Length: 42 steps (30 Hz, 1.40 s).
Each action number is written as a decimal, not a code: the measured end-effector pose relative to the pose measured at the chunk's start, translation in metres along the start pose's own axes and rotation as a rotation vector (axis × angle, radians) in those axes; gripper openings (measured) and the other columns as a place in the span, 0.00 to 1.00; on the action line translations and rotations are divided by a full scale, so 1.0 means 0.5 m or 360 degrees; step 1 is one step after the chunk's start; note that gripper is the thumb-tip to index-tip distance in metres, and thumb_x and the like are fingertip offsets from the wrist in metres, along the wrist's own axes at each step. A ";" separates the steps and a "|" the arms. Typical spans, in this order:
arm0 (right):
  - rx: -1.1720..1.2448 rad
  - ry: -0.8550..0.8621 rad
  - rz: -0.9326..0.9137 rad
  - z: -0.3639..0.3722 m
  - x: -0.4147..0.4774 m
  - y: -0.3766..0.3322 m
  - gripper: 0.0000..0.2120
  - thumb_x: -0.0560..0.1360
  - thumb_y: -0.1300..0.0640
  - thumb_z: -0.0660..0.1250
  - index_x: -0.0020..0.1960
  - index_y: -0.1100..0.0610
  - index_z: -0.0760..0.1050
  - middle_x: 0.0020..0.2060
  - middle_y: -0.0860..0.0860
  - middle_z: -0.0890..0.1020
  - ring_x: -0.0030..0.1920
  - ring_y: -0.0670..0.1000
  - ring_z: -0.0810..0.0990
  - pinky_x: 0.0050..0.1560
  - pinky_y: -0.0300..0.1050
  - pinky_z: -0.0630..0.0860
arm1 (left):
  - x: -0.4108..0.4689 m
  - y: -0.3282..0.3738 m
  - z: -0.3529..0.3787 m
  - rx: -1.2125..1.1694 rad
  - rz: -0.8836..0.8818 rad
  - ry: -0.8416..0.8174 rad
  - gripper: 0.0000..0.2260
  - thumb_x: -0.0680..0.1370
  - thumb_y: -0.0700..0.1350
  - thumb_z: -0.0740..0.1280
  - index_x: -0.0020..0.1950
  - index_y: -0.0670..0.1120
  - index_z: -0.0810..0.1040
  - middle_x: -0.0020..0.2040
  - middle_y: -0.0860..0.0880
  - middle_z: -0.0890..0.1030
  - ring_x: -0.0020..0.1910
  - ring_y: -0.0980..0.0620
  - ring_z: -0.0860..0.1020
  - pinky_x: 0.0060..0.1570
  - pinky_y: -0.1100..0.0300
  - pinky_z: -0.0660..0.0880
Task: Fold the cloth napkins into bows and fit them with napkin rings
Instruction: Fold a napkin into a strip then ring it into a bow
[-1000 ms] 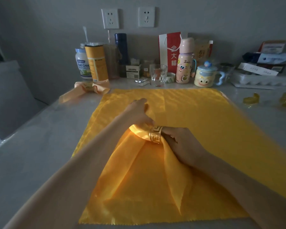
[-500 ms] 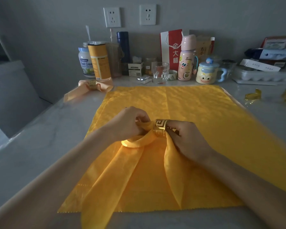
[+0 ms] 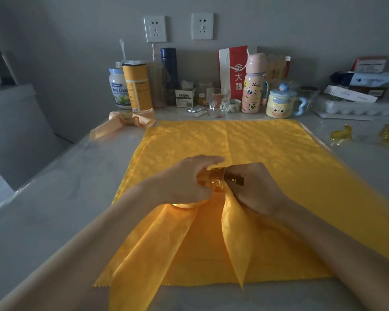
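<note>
- Far left corner of the counter point(image 3: 54, 209), near the tins: a finished bow point(image 3: 130, 118) lies with its ring on, so one napkin looks done.
- Left hand point(image 3: 189, 180): fingers curled in, pinching the gathered napkin point(image 3: 148, 254) right at the left mouth of the ring. A small loop of cloth bulges under its palm. How tight the pinch is I cannot tell, as the fingertips are tucked under.
- Middle of the counter, on top of a spread cloth point(image 3: 267, 149): the gold napkin ring point(image 3: 217, 181) sits between the two hands, threaded over the bunched centre of the napkin. Two long tails fan down towards the near edge, and one hangs just over it.
- Right hand point(image 3: 254, 189): closed round the right side of the ring and the cloth there.
- Step in hand, as I read it: seating the ring on the gathered middle.
- Next move likely calls for pulling the loops through evenly on both sides, then fluffing them into bow wings without letting the slippery cloth slide out.
- Far right edge: spare rings point(image 3: 341, 135) wait.
</note>
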State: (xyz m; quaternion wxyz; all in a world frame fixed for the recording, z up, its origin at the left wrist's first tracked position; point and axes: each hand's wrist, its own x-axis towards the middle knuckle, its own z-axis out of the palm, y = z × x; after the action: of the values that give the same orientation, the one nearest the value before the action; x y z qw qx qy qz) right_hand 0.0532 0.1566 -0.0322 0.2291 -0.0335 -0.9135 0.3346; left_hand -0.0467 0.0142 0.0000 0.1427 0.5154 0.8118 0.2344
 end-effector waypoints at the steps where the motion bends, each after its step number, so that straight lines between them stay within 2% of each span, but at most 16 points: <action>1: -0.0003 0.0007 0.0013 0.000 -0.001 0.003 0.07 0.74 0.64 0.66 0.45 0.60 0.83 0.32 0.48 0.82 0.32 0.39 0.76 0.34 0.30 0.68 | -0.001 0.005 0.007 0.0176 0.0052 0.0051 0.27 0.74 0.47 0.68 0.72 0.57 0.64 0.66 0.59 0.70 0.65 0.58 0.66 0.64 0.62 0.63; 3: -0.0037 0.0028 -0.0020 -0.001 -0.004 0.011 0.07 0.74 0.64 0.66 0.42 0.61 0.83 0.33 0.52 0.83 0.33 0.46 0.77 0.32 0.35 0.69 | 0.000 0.009 0.029 0.0405 0.0143 0.0278 0.24 0.74 0.51 0.69 0.69 0.56 0.68 0.63 0.58 0.74 0.64 0.56 0.69 0.66 0.58 0.62; 6: -0.0029 0.0034 -0.0038 -0.005 -0.007 0.011 0.07 0.73 0.64 0.67 0.41 0.61 0.83 0.34 0.53 0.84 0.33 0.48 0.79 0.35 0.42 0.73 | 0.004 0.001 0.048 0.0492 0.0205 0.0405 0.28 0.74 0.55 0.68 0.73 0.56 0.63 0.64 0.57 0.73 0.64 0.55 0.68 0.65 0.59 0.59; 11: 0.0278 -0.0031 0.0052 -0.015 -0.010 0.001 0.07 0.73 0.66 0.68 0.40 0.59 0.84 0.32 0.43 0.82 0.31 0.39 0.80 0.32 0.29 0.70 | 0.002 -0.007 0.045 0.0598 0.0318 0.0461 0.23 0.74 0.57 0.67 0.68 0.56 0.69 0.62 0.59 0.73 0.61 0.56 0.68 0.63 0.59 0.58; 14: 0.0445 -0.0042 0.0109 -0.021 -0.009 -0.002 0.07 0.74 0.66 0.67 0.42 0.65 0.83 0.26 0.43 0.80 0.24 0.38 0.76 0.26 0.28 0.67 | 0.006 -0.004 0.031 0.0618 0.0302 0.0431 0.24 0.73 0.58 0.68 0.68 0.56 0.69 0.62 0.59 0.73 0.61 0.56 0.69 0.62 0.58 0.61; 16: 0.0423 -0.0020 0.0073 -0.021 -0.012 -0.006 0.08 0.75 0.66 0.66 0.39 0.66 0.82 0.21 0.42 0.77 0.22 0.40 0.73 0.25 0.29 0.65 | 0.007 -0.003 0.022 0.0533 0.0288 0.0395 0.24 0.72 0.57 0.69 0.67 0.57 0.70 0.60 0.60 0.74 0.60 0.57 0.71 0.62 0.58 0.64; 19: 0.0231 0.0054 -0.0105 -0.019 -0.020 -0.018 0.14 0.73 0.66 0.68 0.31 0.57 0.78 0.21 0.38 0.74 0.23 0.39 0.73 0.27 0.27 0.63 | 0.004 0.000 0.009 0.0321 0.0284 0.0332 0.22 0.70 0.53 0.73 0.63 0.56 0.75 0.56 0.60 0.76 0.57 0.57 0.73 0.60 0.54 0.70; 21: 0.0247 0.0070 -0.0138 -0.024 -0.023 -0.026 0.13 0.73 0.67 0.68 0.34 0.54 0.80 0.23 0.37 0.76 0.24 0.37 0.74 0.27 0.26 0.65 | -0.002 0.002 0.000 0.0220 0.0296 0.0333 0.21 0.69 0.52 0.75 0.61 0.55 0.76 0.55 0.59 0.77 0.55 0.58 0.73 0.57 0.54 0.72; 23: 0.0552 0.0064 -0.0007 -0.029 -0.023 -0.031 0.07 0.73 0.68 0.67 0.40 0.62 0.83 0.25 0.43 0.79 0.21 0.40 0.73 0.24 0.29 0.65 | -0.007 0.002 -0.005 0.0269 0.0339 0.0363 0.22 0.69 0.54 0.74 0.61 0.54 0.76 0.55 0.58 0.77 0.55 0.57 0.73 0.57 0.56 0.71; 25: 0.0687 0.0085 0.0090 -0.027 -0.024 -0.037 0.07 0.74 0.66 0.67 0.41 0.62 0.83 0.25 0.51 0.79 0.19 0.42 0.69 0.21 0.34 0.64 | -0.008 0.002 -0.005 0.0405 0.0377 0.0405 0.21 0.70 0.55 0.73 0.62 0.54 0.76 0.56 0.57 0.77 0.56 0.57 0.73 0.59 0.58 0.69; 28: 0.0096 0.0172 -0.0211 -0.019 -0.026 -0.037 0.08 0.73 0.61 0.69 0.36 0.56 0.81 0.24 0.44 0.77 0.21 0.44 0.69 0.24 0.31 0.63 | -0.009 -0.011 -0.003 0.0504 0.0366 0.0449 0.18 0.69 0.55 0.72 0.57 0.53 0.78 0.52 0.57 0.79 0.53 0.57 0.75 0.57 0.59 0.69; 30: -0.0052 0.0258 -0.0296 -0.028 -0.023 -0.026 0.07 0.72 0.59 0.69 0.36 0.60 0.80 0.27 0.47 0.77 0.22 0.46 0.68 0.24 0.34 0.63 | -0.017 -0.034 -0.010 0.0561 0.0281 0.0500 0.15 0.69 0.54 0.72 0.54 0.52 0.79 0.49 0.57 0.78 0.49 0.57 0.75 0.53 0.59 0.71; 33: 0.0182 0.0205 -0.0107 -0.043 -0.015 -0.013 0.04 0.73 0.60 0.70 0.42 0.61 0.81 0.30 0.49 0.80 0.22 0.46 0.74 0.26 0.37 0.69 | -0.036 -0.058 -0.015 0.0535 0.0207 0.0548 0.17 0.70 0.51 0.73 0.58 0.53 0.77 0.50 0.60 0.75 0.45 0.61 0.70 0.52 0.64 0.68; 36: 0.0186 0.0132 0.0019 -0.037 -0.010 -0.007 0.04 0.74 0.59 0.69 0.49 0.56 0.80 0.35 0.45 0.81 0.32 0.44 0.78 0.35 0.37 0.74 | -0.039 -0.055 -0.001 0.0514 0.0178 0.0527 0.21 0.71 0.51 0.72 0.64 0.53 0.73 0.56 0.59 0.73 0.49 0.61 0.70 0.50 0.68 0.66; 39: 0.0348 0.0027 0.0314 -0.030 -0.007 -0.011 0.14 0.73 0.46 0.66 0.55 0.52 0.76 0.45 0.47 0.80 0.44 0.44 0.79 0.46 0.37 0.76 | -0.042 -0.058 0.011 0.0432 0.0156 0.0665 0.24 0.72 0.51 0.72 0.66 0.52 0.73 0.58 0.56 0.74 0.56 0.56 0.73 0.53 0.63 0.69; 42: 0.0565 -0.0304 0.0741 -0.024 -0.013 -0.022 0.25 0.71 0.36 0.61 0.54 0.56 0.76 0.45 0.54 0.82 0.42 0.51 0.81 0.46 0.44 0.78 | -0.044 -0.062 0.025 0.0436 0.0204 0.0722 0.25 0.72 0.52 0.72 0.68 0.51 0.72 0.59 0.53 0.75 0.58 0.53 0.73 0.55 0.60 0.69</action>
State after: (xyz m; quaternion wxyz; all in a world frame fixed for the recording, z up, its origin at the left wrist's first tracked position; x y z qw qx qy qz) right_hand 0.0653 0.1539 -0.0200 0.0615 -0.1697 -0.8259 0.5342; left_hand -0.0550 -0.0137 -0.0272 -0.1291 0.5144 0.8129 0.2405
